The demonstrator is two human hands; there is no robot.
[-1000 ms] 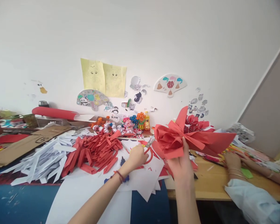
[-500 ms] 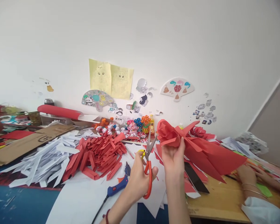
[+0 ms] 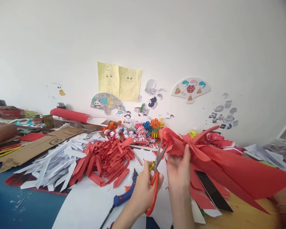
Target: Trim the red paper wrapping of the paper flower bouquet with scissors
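Note:
My left hand (image 3: pixel 143 192) grips orange-handled scissors (image 3: pixel 155 178), blades parted and pointing up at the paper. A folded red paper flower (image 3: pixel 181 143) with long pointed strips trailing to the right is pinched in my right hand (image 3: pixel 178 167), held above the table. The scissor tips sit just left of the flower's crumpled end. A blue glue gun (image 3: pixel 124 196) lies on white paper below my left hand.
A heap of folded red paper strips (image 3: pixel 105 159) and a heap of white strips (image 3: pixel 50 162) lie to the left. Cardboard (image 3: pixel 35 144), a red roll (image 3: pixel 70 115), small paper flowers (image 3: pixel 138 128) and a dark phone (image 3: pixel 213 190) are around. Another person's arm shows at the far left (image 3: pixel 1 132).
My left hand picked the scissors up from the table and raised them to the flower. My right hand shifted the flower slightly; the view panned left.

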